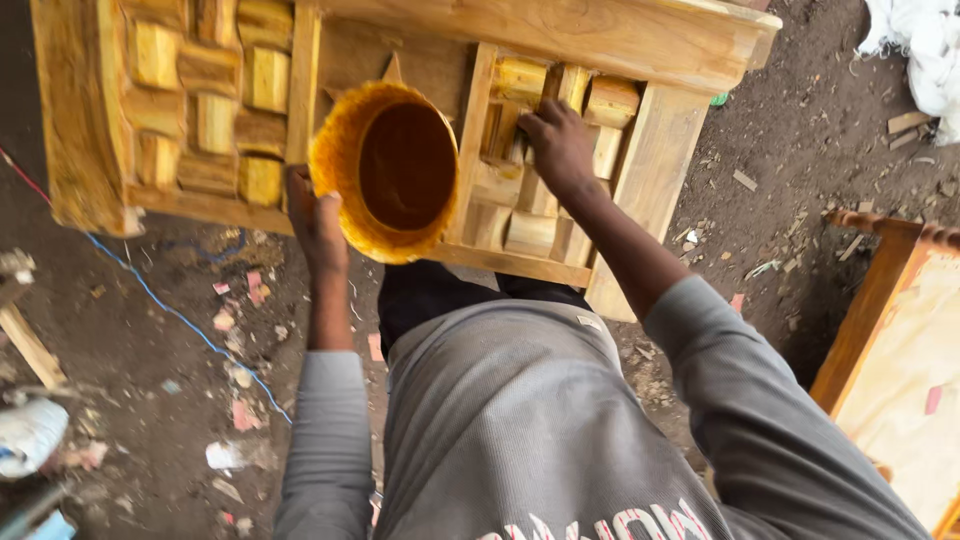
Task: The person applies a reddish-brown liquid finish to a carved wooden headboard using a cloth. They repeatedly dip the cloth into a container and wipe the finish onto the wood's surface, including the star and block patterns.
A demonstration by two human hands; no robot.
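My left hand [316, 225] grips the rim of a yellow-stained bucket [385, 170] holding dark brown liquid, tilted toward me in front of a wooden furniture panel [640, 45]. My right hand [558, 148] presses down among the raised wooden blocks [530, 232] of the panel's right section; what it holds, if anything, is hidden by the fingers. The left section's blocks [210, 120] look glossy and golden. Grey sleeves cover both my forearms.
Dirt ground with wood scraps and paper bits surrounds me. A blue cord [160, 300] runs across the ground at left. Another wooden piece [880, 300] stands at right, white cloth [925, 50] at top right, a plank [30, 345] at left.
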